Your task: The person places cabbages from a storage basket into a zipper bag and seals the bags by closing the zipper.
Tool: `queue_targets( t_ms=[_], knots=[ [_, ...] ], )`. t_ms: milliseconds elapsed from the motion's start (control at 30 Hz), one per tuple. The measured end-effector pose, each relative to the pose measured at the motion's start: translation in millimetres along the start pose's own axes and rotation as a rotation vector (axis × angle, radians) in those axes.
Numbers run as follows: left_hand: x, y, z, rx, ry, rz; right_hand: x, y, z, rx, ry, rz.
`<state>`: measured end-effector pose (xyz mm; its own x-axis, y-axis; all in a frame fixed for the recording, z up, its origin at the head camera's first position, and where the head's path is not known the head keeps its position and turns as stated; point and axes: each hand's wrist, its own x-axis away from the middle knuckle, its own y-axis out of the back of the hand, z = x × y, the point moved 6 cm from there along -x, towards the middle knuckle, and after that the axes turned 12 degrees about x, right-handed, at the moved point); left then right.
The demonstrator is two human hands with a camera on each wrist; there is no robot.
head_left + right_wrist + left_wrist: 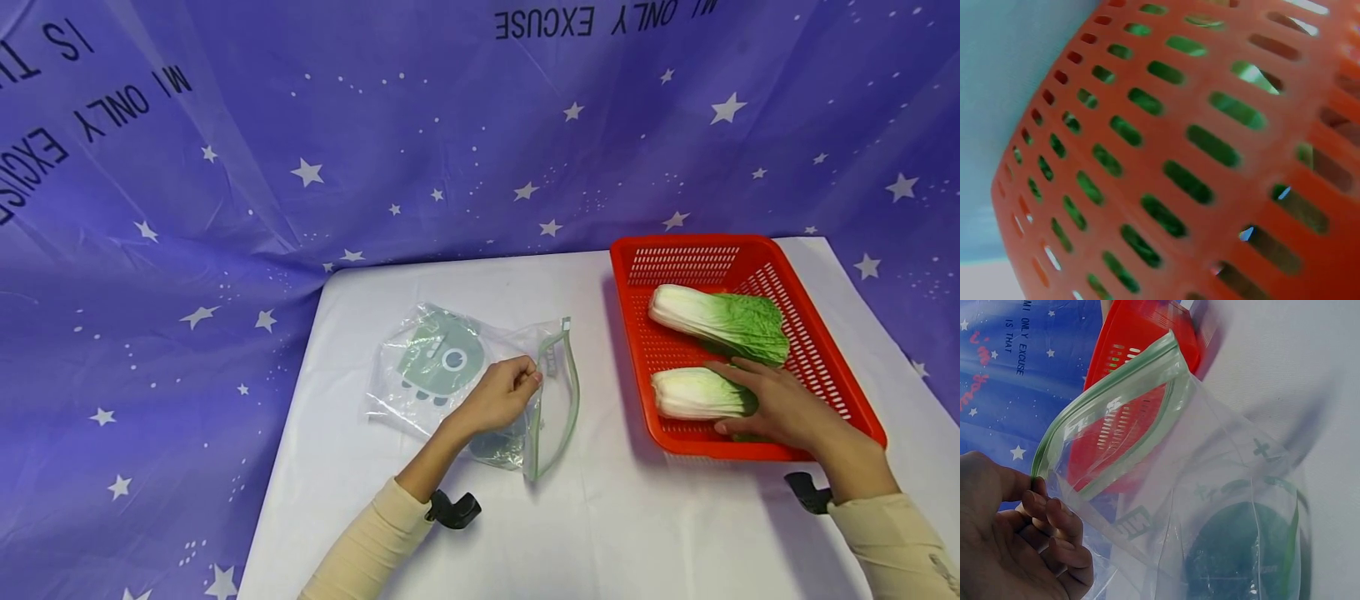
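Note:
With thumb and fingers my left hand (pixel 498 396) pinches the green zip edge of a clear zip bag (pixel 442 358) printed with a green cartoon creature. The bag's mouth gapes to the right, as the left wrist view also shows the bag (pixel 1210 469) beside the hand (pixel 1041 544). My right hand (pixel 791 408) reaches into a red basket (pixel 636 358) and grips the leafy end of the nearer napa cabbage (pixel 693 393), thumb on the near side, fingers over the far side. A second napa cabbage (pixel 720 321) lies behind it.
A white-covered table (pixel 600 533) carries the bag at left and the basket at right. Behind it hangs a purple star-printed cloth (pixel 450 125). In the right wrist view the basket's slotted wall (pixel 1310 269) blocks most of the hand, with green leaf showing through the slots.

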<state>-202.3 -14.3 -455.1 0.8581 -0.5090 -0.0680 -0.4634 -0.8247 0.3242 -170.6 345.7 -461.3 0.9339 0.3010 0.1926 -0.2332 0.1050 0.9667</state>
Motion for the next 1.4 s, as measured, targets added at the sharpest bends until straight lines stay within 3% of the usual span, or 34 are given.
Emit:
queue_targets(
  t_ms=[233,500,667,867,1400],
  knots=[
    [0.3,-0.6,0.8,0.009,0.006,0.005,-4.1,-2,-4,-0.013,0.058,-0.082],
    [1.2,-0.4,1.5,0.008,0.017,-0.001,-7.2,-5,-9,-0.037,0.047,-0.095],
    [1.3,-0.5,2.9,0.015,0.016,-0.006,-6.6,-4,-8,0.002,0.049,-0.119],
    [0.7,-0.2,3.1,0.021,0.016,-0.007,-1.0,4,-5,0.067,0.056,-0.190],
    [2.1,1.1,7.1,0.008,0.018,-0.029,4.7,25,13,0.046,0.048,-0.278]
  ],
)
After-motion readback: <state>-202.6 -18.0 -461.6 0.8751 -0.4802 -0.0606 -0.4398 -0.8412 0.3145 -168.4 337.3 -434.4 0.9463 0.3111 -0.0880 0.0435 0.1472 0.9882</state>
